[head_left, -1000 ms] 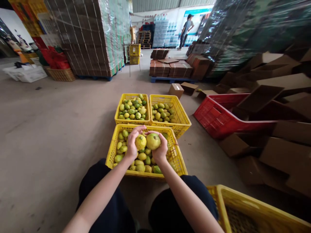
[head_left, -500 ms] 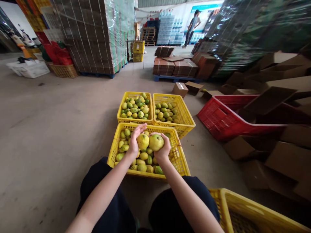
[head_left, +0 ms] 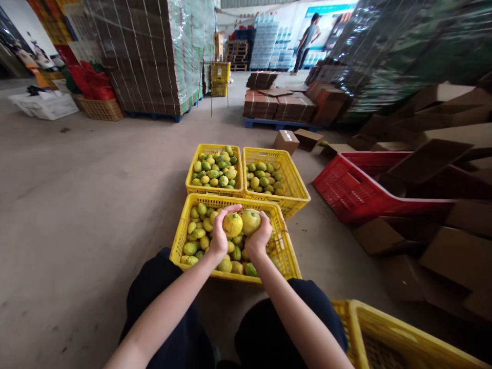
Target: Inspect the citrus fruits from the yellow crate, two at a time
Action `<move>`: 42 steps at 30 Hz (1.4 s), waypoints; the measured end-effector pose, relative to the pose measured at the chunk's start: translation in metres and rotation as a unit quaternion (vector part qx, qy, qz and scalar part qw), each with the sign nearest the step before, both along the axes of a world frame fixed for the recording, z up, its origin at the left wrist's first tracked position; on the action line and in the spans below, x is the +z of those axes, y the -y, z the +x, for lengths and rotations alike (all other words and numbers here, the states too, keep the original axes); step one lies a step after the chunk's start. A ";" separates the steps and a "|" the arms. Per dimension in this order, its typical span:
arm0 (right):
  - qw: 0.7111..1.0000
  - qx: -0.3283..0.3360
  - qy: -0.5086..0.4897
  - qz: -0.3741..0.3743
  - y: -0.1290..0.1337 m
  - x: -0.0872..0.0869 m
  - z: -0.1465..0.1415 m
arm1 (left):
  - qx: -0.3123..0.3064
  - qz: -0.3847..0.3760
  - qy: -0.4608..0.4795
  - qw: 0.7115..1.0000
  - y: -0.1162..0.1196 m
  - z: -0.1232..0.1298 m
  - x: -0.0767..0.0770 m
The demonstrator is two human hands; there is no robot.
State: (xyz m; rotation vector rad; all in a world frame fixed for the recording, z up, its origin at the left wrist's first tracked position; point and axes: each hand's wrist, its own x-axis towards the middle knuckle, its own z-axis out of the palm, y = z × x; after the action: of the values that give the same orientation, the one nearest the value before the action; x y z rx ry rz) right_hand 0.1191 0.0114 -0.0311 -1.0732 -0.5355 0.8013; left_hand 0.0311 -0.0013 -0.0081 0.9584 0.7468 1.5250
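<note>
My left hand is curled round a yellow lemon, its fingers reaching over the far side. A larger, greener lemon rests in my right hand, the thumb along its right side. The two fruits are side by side, touching or nearly so. Both hands are above the near yellow crate, where several yellow and green lemons lie loose. The undersides of the held fruits and some fingers are hidden.
Behind stand two more yellow crates of lemons, one left and one right. A yellow crate is at lower right. A red crate and cardboard boxes fill the right side. A person stands far back.
Both hands, with their lemons, have shifted slightly right. The left hand has moved further, its fingers now bent more over its lemon. The crates stay put.
</note>
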 end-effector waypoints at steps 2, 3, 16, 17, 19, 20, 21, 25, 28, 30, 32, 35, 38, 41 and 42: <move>0.999 -0.035 0.032 0.012 0.004 0.007 -0.003 | -0.016 0.014 0.005 1.000 0.002 -0.002 0.004; 0.997 -0.043 0.064 0.028 0.007 0.011 -0.003 | -0.024 0.023 0.006 0.999 0.003 -0.004 0.006; 0.926 0.015 0.332 0.182 0.029 0.022 0.011 | -0.022 0.088 -0.050 0.995 0.001 -0.015 0.012; 0.925 0.015 0.334 0.181 0.030 0.023 0.011 | -0.023 0.093 -0.056 0.994 0.001 -0.015 0.012; 0.927 0.013 0.334 0.173 0.031 0.024 0.012 | -0.026 0.099 -0.064 0.993 0.002 -0.015 0.012; 0.929 0.014 0.330 0.166 0.032 0.025 0.012 | -0.027 0.100 -0.067 0.992 0.002 -0.015 0.011; 0.933 0.015 0.324 0.157 0.032 0.026 0.012 | -0.027 0.103 -0.070 0.992 0.002 -0.015 0.011; 0.947 0.016 0.293 0.127 0.033 0.026 0.011 | -0.025 0.125 -0.108 0.986 0.003 -0.017 0.011; 0.950 0.016 0.288 0.122 0.032 0.025 0.012 | -0.016 0.155 -0.176 0.972 0.004 -0.020 0.013; 0.953 0.014 0.280 0.115 0.031 0.025 0.011 | -0.012 0.192 -0.231 0.954 0.007 -0.023 0.017; 0.960 0.006 0.262 0.101 0.032 0.028 0.010 | -0.003 0.236 -0.289 0.928 0.010 -0.024 0.019; 0.968 -0.004 0.239 0.081 0.033 0.035 0.008 | 0.030 0.290 -0.375 0.880 0.014 -0.024 0.020; 0.973 -0.006 0.220 0.068 0.032 0.039 0.007 | 0.056 0.323 -0.446 0.833 0.016 -0.021 0.016; 0.980 -0.004 0.193 0.049 0.030 0.038 0.006 | 0.059 0.329 -0.484 0.809 0.015 -0.018 0.014; 0.982 -0.004 0.185 0.040 0.029 0.037 0.005 | 0.055 0.324 -0.485 0.810 0.016 -0.017 0.014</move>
State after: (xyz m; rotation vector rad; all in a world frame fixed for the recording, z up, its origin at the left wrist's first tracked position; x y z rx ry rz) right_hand 0.1245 -0.0180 0.0054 -1.1549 -0.8690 0.5696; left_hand 0.0136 -0.0168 0.0057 2.3439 0.9913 1.3358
